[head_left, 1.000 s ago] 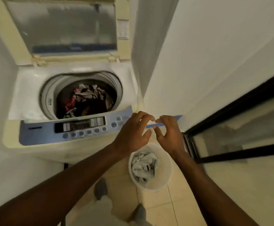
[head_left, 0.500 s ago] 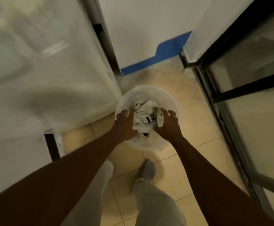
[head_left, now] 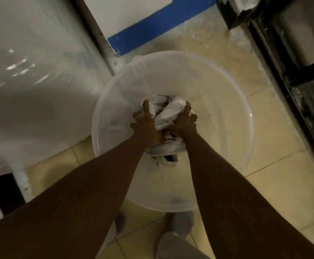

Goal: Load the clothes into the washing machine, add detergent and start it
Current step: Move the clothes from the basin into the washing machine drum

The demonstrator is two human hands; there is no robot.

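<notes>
A bundle of white clothes (head_left: pixel 166 113) with dark markings lies at the bottom of a translucent white bucket (head_left: pixel 218 101) standing on the tiled floor. Both hands are down inside the bucket. My left hand (head_left: pixel 146 126) presses on the left side of the bundle, fingers spread over the cloth. On the right side, my right hand (head_left: pixel 185 121) curls its fingers around the fabric. The white front of the washing machine (head_left: pixel 31 90) fills the left; its drum and panel are out of view.
A dark metal door frame (head_left: pixel 283 75) runs along the right. A white wall with a blue skirting strip (head_left: pixel 152 25) stands behind the bucket. My feet in grey socks (head_left: pixel 180 221) are on the beige tiles just below the bucket.
The view dropped from the open washing machine to the bucket. Both hands went from above the bucket down into it and closed around the white clothes. The bucket now looks much nearer.
</notes>
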